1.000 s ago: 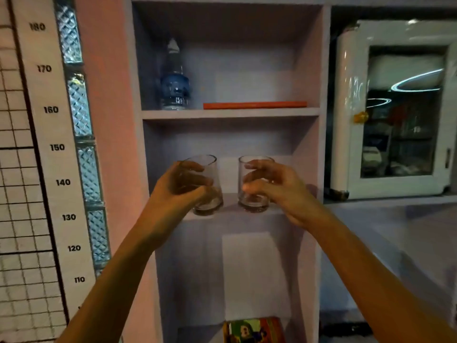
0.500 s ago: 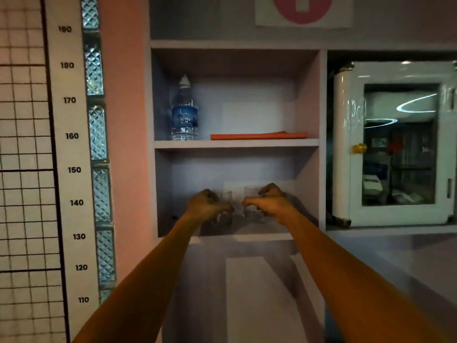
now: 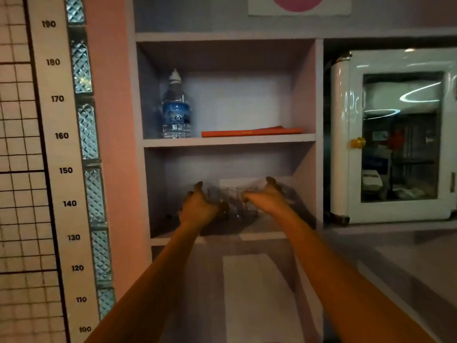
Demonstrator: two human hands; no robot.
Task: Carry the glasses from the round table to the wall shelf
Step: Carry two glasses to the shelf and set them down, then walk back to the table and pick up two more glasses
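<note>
Two clear short glasses stand side by side on the middle board of the wall shelf (image 3: 262, 235): the left glass (image 3: 219, 197) and the right glass (image 3: 248, 203). My left hand (image 3: 199, 207) is just left of the left glass, fingers spread and lifted off it. Just right of the right glass is my right hand (image 3: 268, 198), its fingers also spread apart and holding nothing. The lower parts of both glasses are dim and partly hidden by my hands.
On the shelf above stand a water bottle (image 3: 176, 112) and a flat orange item (image 3: 251, 131). A white glass-door cabinet (image 3: 395, 139) sits to the right. A height chart (image 3: 61, 169) and glass blocks line the wall on the left.
Both hands carried the glasses into the middle compartment, set them down on the board and opened; the fingers now stand off the glasses.
</note>
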